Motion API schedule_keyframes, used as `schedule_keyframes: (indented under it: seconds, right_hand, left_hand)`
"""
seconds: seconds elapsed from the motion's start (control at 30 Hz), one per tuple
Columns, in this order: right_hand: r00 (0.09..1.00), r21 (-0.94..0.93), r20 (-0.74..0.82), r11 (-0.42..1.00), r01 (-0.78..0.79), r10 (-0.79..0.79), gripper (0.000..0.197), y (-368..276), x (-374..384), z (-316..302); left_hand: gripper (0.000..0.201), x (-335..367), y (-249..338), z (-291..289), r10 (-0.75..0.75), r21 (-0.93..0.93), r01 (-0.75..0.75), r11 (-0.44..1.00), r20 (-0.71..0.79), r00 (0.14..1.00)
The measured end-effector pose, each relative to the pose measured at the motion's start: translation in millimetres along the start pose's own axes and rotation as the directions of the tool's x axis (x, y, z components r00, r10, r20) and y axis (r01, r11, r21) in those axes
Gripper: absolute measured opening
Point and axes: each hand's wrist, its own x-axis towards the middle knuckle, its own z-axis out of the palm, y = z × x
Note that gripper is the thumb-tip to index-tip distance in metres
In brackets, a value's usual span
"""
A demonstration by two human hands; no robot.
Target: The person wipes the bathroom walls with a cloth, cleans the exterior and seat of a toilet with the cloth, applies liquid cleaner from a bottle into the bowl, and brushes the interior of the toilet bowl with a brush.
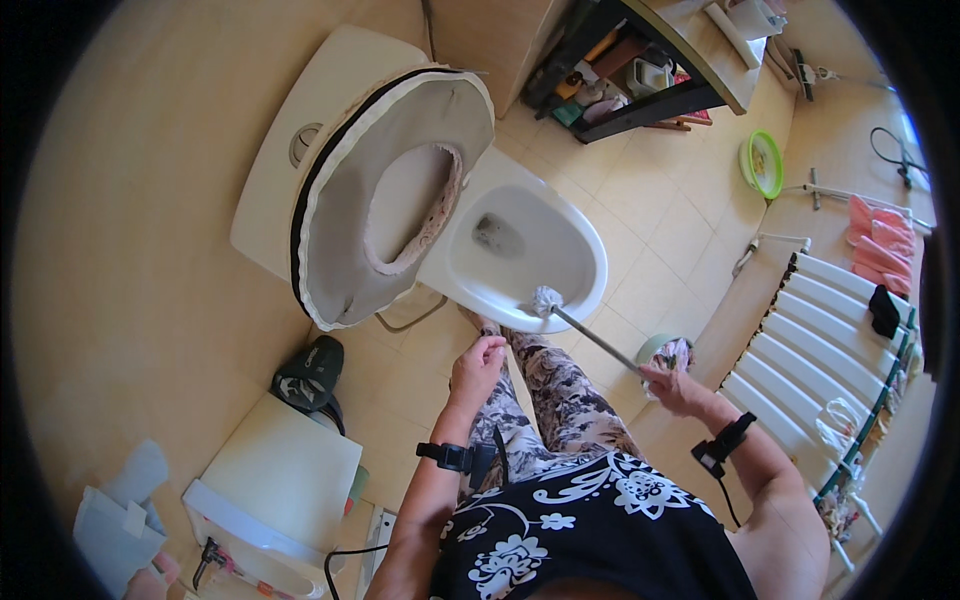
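Note:
My right hand (pixel 678 390) is closed around the end of the long grey handle of a toilet brush (pixel 600 342). The white brush head (pixel 546 301) is at the near inner rim of the toilet bowl (pixel 590 235). Dark grime or water shows at the bottom of the bowl. Both the toilet lid and the seat (pixel 345 190), which has a pale fabric cover, are raised against the tank (pixel 275 150). Over my thighs, my left hand (pixel 478 370) hangs with its fingers curled in, and I see nothing in it.
A dark-framed shelf (pixel 690 110) with bottles stands beyond the toilet. On the right are a white radiator (pixel 800 330), pink towels (pixel 880 245) and a green basin (pixel 762 165). A small bin (pixel 665 355) stands by my right hand. At lower left is a washing machine (pixel 285 480).

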Motion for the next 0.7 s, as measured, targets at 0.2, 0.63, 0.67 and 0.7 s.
schedule_keyframes:
  seconds: [0.2,0.63,0.67,0.7]
  right_hand:
    - [0.939,-0.316,0.032,0.894,-0.317,0.344,0.055,-23,39,-45]
    - [0.961,-0.118,0.095,0.961,-0.250,0.261,0.051,-60,147,12]
    - [0.972,-0.128,0.103,0.972,-0.199,0.213,0.051,-43,114,15]
    - [0.980,-0.134,0.106,0.979,-0.153,0.168,0.050,-32,93,15]
  left_hand:
    - [0.021,-4,-7,5,-0.005,0.050,0.006,0.999,-0.012,1.000]
    - [0.021,-15,-11,-10,0.025,0.034,-0.024,0.999,-0.047,0.999]
    - [0.021,-17,-13,-10,0.022,0.033,-0.020,0.999,-0.057,0.998]
    - [0.021,-16,-14,-9,-0.001,0.012,0.002,1.000,-0.052,0.999]
